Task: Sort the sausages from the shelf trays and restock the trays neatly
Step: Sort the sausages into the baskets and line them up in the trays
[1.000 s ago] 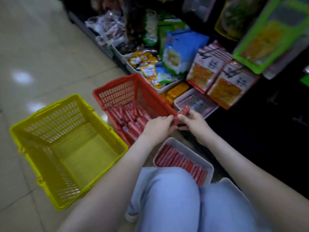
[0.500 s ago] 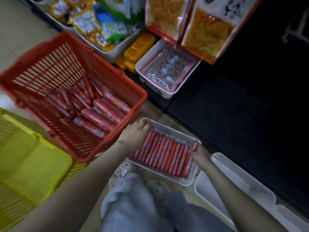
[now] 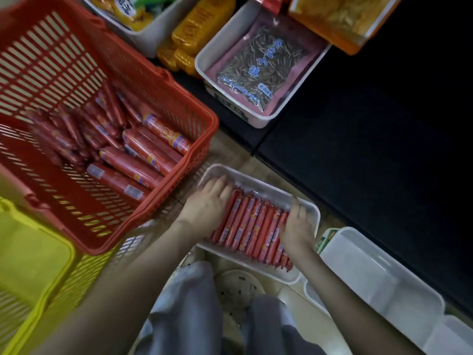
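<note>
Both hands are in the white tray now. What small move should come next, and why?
Probably press the small sausages tighter together with both hands. The left hand and the right hand flank the row, its ends look slightly uneven, and the white tray shows bare floor past the left hand's fingers.

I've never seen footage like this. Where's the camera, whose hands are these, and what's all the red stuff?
No machine here: a person wears a wide-angle camera on the head, so you look down at their own arms and knees. The left hand presses against one side of a row of thin red sausages in a white tray on the floor; the right hand bends over the other side, and whether it grips one I cannot tell. Beside it a red basket holds thicker sausages, by a yellow basket. A pale tub lies to the right.
</note>
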`<action>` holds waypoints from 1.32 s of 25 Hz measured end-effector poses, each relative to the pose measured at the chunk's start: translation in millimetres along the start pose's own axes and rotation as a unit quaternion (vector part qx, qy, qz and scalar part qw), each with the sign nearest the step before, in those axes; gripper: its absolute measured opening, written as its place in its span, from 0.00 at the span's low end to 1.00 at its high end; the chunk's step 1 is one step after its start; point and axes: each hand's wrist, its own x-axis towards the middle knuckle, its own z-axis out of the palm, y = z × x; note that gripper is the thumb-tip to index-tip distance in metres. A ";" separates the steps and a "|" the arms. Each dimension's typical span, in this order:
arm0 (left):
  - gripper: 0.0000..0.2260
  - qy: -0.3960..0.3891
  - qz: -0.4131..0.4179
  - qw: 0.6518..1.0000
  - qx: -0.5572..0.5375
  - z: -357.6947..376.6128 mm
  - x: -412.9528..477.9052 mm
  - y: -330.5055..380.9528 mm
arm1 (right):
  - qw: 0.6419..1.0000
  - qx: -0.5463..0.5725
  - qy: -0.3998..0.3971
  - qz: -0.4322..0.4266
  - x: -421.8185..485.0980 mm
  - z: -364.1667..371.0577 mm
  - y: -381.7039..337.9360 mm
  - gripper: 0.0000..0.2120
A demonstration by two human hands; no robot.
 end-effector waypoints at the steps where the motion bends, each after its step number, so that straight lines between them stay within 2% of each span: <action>1: 0.21 0.092 0.035 0.995 0.000 -4.8 0.7 -4.4 | 0.999 0.012 0.012 -0.042 -3.2 -8.9 -12.7 0.34; 3: 0.20 0.241 0.047 0.969 0.003 -20.3 -2.6 -18.4 | 0.987 0.052 0.046 -0.143 -9.3 -28.0 -44.8 0.34; 5: 0.21 0.293 -0.047 0.955 0.007 -39.0 -11.9 -34.2 | 0.955 0.062 0.115 -0.267 -13.9 -45.5 -83.1 0.34; 6: 0.23 0.272 -0.122 0.954 0.013 -48.6 -20.0 -39.7 | 0.930 0.055 0.147 -0.333 -13.2 -52.0 -103.6 0.33; 8: 0.27 0.125 -0.261 0.957 -0.022 -66.2 -40.5 -48.1 | 0.883 0.000 0.172 -0.437 -8.9 -61.8 -149.1 0.31; 9: 0.24 0.051 -0.296 0.952 -0.053 -71.5 -50.0 -48.6 | 0.871 -0.033 0.159 -0.463 -7.2 -65.1 -168.3 0.29; 10: 0.20 0.010 -0.300 0.951 -0.073 -73.4 -59.2 -48.7 | 0.863 -0.063 0.144 -0.479 -4.8 -66.3 -184.4 0.27; 13: 0.16 0.020 -0.243 0.964 -0.105 -78.1 -74.6 -53.6 | 0.856 -0.148 0.096 -0.486 -3.5 -64.0 -204.0 0.25; 16: 0.18 0.012 -0.247 0.952 -0.182 -69.9 -68.1 -82.1 | 0.849 -0.204 0.093 -0.478 -5.8 -69.7 -209.2 0.29; 19: 0.15 0.050 -0.321 0.929 -0.179 -56.3 -54.8 -125.8 | 0.842 -0.228 0.095 -0.480 -0.9 -70.2 -218.0 0.29; 23: 0.27 0.034 -0.474 0.872 -0.115 -36.8 -33.4 -204.4 | 0.822 -0.209 0.170 -0.501 13.6 -51.1 -244.0 0.27; 26: 0.28 0.020 -0.546 0.825 -0.146 -15.4 -13.2 -250.0 | 0.800 -0.196 0.196 -0.532 32.5 -37.6 -278.0 0.37; 28: 0.27 0.013 -0.588 0.797 -0.140 -1.6 -3.1 -271.0 | 0.791 -0.200 0.204 -0.541 42.3 -24.4 -299.3 0.40; 31: 0.26 -0.002 -0.624 0.779 -0.064 9.0 4.5 -294.7 | 0.777 -0.225 0.220 -0.545 50.7 -2.4 -319.3 0.38; 33: 0.27 -0.012 -0.626 0.779 -0.037 10.2 8.3 -303.2 | 0.767 -0.245 0.222 -0.549 55.9 9.5 -320.0 0.37</action>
